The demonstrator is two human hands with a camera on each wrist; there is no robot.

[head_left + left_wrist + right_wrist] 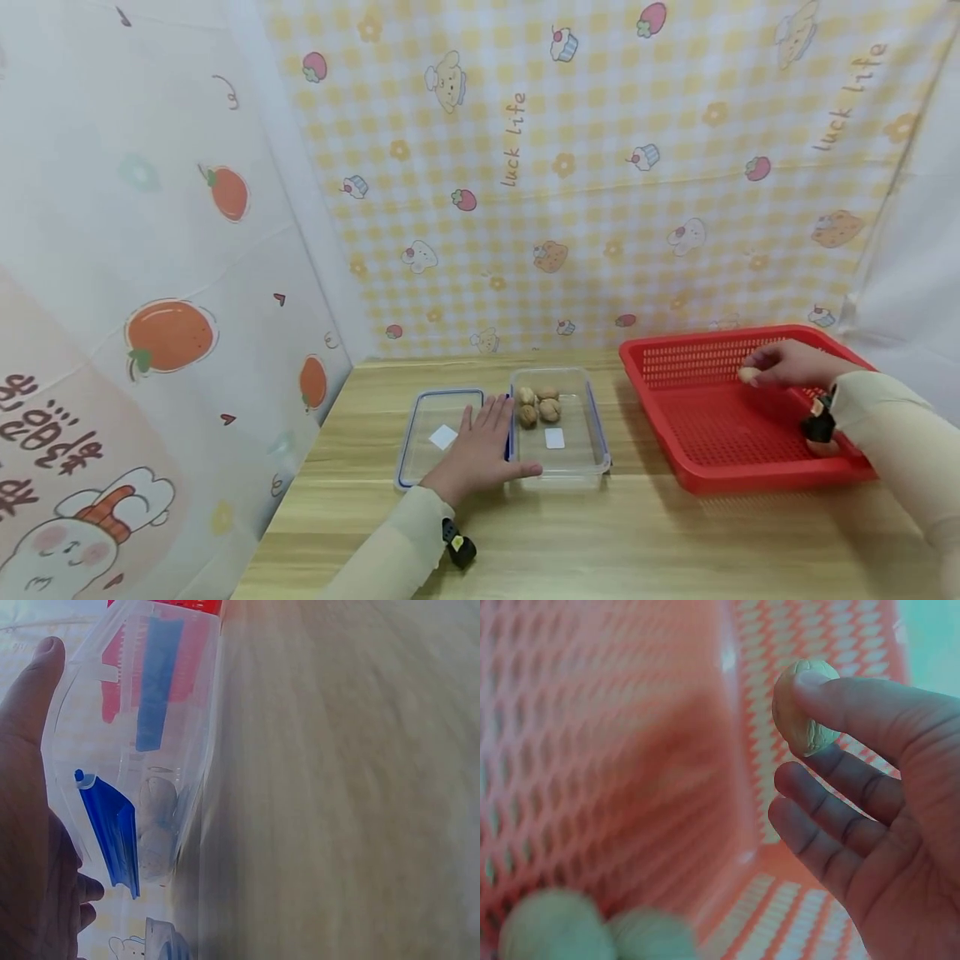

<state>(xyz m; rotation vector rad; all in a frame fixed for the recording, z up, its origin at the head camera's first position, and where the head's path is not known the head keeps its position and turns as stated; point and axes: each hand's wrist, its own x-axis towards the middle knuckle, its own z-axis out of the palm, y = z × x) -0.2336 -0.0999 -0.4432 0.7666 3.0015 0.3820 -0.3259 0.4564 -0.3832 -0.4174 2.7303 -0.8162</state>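
Note:
In the head view, my right hand (798, 364) pinches a walnut (747, 374) above the red basket (750, 479). The right wrist view has that walnut (787, 712) between thumb and index finger, the other fingers loosely bent. Two more walnuts (555, 930) lie blurred at that view's lower left. My left hand (483, 450) lies with fingers spread at the left side of a clear plastic box (579, 412), thumb stretched along its front. Several walnuts (550, 409) sit in the box's left part. A blue clip flap (112, 832) hangs on the near side.
Left of the box lies its clear lid (423, 454) with a blue seal, partly covered by my left hand. The wooden table (570, 542) ends at a checked cloth backdrop (585, 208). A white patterned sheet (225, 292) hangs on the left.

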